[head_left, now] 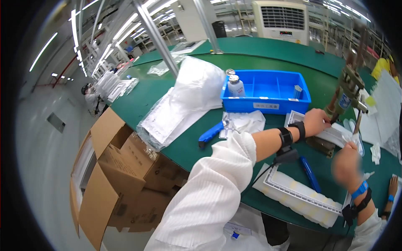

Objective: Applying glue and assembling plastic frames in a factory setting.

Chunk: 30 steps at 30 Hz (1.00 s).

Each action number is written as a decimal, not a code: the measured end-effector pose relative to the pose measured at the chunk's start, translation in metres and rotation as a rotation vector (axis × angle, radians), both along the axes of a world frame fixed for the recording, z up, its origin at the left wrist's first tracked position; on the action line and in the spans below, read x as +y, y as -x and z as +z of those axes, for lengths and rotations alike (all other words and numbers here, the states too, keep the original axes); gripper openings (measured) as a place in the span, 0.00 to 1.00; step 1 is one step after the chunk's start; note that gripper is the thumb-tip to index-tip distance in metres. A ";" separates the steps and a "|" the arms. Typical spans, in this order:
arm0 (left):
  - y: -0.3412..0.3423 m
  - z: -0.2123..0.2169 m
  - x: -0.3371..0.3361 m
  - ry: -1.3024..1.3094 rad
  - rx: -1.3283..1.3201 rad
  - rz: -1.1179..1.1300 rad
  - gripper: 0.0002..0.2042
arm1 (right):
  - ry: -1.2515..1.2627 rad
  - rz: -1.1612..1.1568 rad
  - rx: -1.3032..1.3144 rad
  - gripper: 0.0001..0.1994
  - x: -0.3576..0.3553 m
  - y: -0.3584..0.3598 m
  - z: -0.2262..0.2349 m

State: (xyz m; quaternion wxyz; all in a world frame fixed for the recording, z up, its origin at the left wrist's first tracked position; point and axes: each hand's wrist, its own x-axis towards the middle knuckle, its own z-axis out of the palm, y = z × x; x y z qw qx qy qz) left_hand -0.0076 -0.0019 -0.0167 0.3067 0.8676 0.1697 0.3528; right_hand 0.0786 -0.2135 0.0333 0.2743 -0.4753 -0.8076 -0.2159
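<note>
A long white plastic part lies under the green hand press on the right of the bench. My left hand reaches across to it, fingers closed on its far side close under the press head. My right hand is at the near right end of the part, fingertips closed on it; much of this hand is blurred. The press base shows partly beneath the part. Nearer me lies a white plastic frame with pale yellow patches, beside a blue pen-like tool.
A blue divided bin stands beyond my left arm, with a white bottle at its left. Blue-handled pliers and white bagged sheets lie left. Open cardboard boxes stand beside the bench. Another person's hand is at far right.
</note>
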 end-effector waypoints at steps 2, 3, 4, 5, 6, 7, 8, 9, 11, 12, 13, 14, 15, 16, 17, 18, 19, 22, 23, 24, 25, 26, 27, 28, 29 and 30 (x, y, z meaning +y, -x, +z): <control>-0.007 -0.002 -0.003 -0.001 -0.054 -0.020 0.09 | -0.002 -0.008 -0.011 0.06 -0.004 -0.002 0.000; -0.007 -0.001 -0.003 0.022 -0.043 -0.021 0.09 | 0.000 -0.031 -0.023 0.07 -0.004 -0.003 0.000; -0.008 0.000 -0.003 0.045 -0.031 -0.022 0.09 | 0.003 -0.055 -0.034 0.07 -0.004 -0.002 0.000; -0.008 0.000 -0.003 0.041 -0.034 -0.016 0.09 | -0.008 -0.048 -0.041 0.08 -0.003 -0.001 0.001; -0.007 0.001 -0.002 0.037 -0.041 -0.015 0.09 | -0.013 -0.038 -0.040 0.08 -0.001 -0.002 0.000; -0.005 0.001 -0.001 0.034 -0.048 -0.015 0.09 | -0.014 -0.018 -0.038 0.08 0.001 -0.004 -0.001; -0.003 0.001 -0.002 0.031 -0.048 -0.005 0.09 | -0.013 0.002 -0.036 0.08 0.003 -0.005 -0.002; -0.004 0.001 -0.002 0.047 -0.044 -0.011 0.09 | -0.019 0.008 -0.043 0.08 0.003 -0.004 -0.002; -0.006 0.001 -0.002 0.046 -0.038 -0.025 0.09 | -0.039 -0.018 -0.007 0.08 0.002 -0.002 -0.002; -0.005 0.001 -0.003 0.043 -0.039 -0.016 0.09 | -0.041 -0.010 -0.008 0.08 0.002 -0.002 -0.001; -0.004 0.002 -0.004 0.049 -0.046 -0.022 0.08 | -0.052 0.008 -0.003 0.07 0.002 -0.002 0.001; -0.003 0.004 -0.004 0.054 -0.053 -0.028 0.08 | -0.062 0.026 0.001 0.07 0.002 -0.003 0.000; -0.005 0.005 -0.006 0.064 -0.065 -0.038 0.07 | -0.054 0.050 0.016 0.06 0.002 -0.006 -0.002; -0.005 0.005 -0.006 0.064 -0.065 -0.036 0.07 | -0.054 0.052 0.016 0.06 0.002 -0.009 -0.004; -0.004 0.005 -0.007 0.069 -0.040 -0.031 0.07 | -0.059 0.049 -0.005 0.06 0.002 -0.011 -0.007; -0.002 0.005 -0.006 0.070 -0.016 -0.021 0.07 | -0.068 0.050 -0.027 0.06 0.004 -0.010 -0.008; -0.001 0.002 -0.004 0.068 -0.018 -0.015 0.07 | -0.071 0.056 -0.029 0.06 0.005 -0.007 -0.007; 0.001 -0.001 -0.001 0.054 -0.014 -0.011 0.08 | -0.083 0.044 0.009 0.06 0.005 0.002 -0.003; 0.000 -0.001 0.000 0.052 -0.016 -0.021 0.08 | -0.080 0.051 0.032 0.06 0.004 0.002 0.000; -0.001 0.000 -0.002 0.054 -0.017 -0.034 0.09 | -0.073 0.054 0.055 0.06 0.000 0.002 0.003; -0.003 0.000 -0.004 0.058 -0.021 -0.049 0.09 | -0.070 0.039 0.051 0.06 -0.004 0.003 0.008; -0.007 0.000 -0.007 0.047 -0.025 -0.039 0.09 | -0.070 0.048 0.065 0.06 -0.008 0.005 0.015; -0.015 0.002 -0.011 0.038 -0.035 -0.039 0.09 | -0.071 0.048 0.072 0.06 -0.013 0.003 0.024; -0.018 0.004 -0.016 0.045 -0.036 -0.053 0.08 | -0.076 0.053 0.113 0.05 -0.018 0.003 0.033; -0.019 0.004 -0.014 0.077 -0.020 -0.064 0.08 | -0.084 0.048 0.153 0.05 -0.019 0.003 0.044; -0.010 0.003 -0.006 0.033 -0.061 -0.072 0.08 | -0.097 0.101 0.200 0.05 -0.012 0.004 0.051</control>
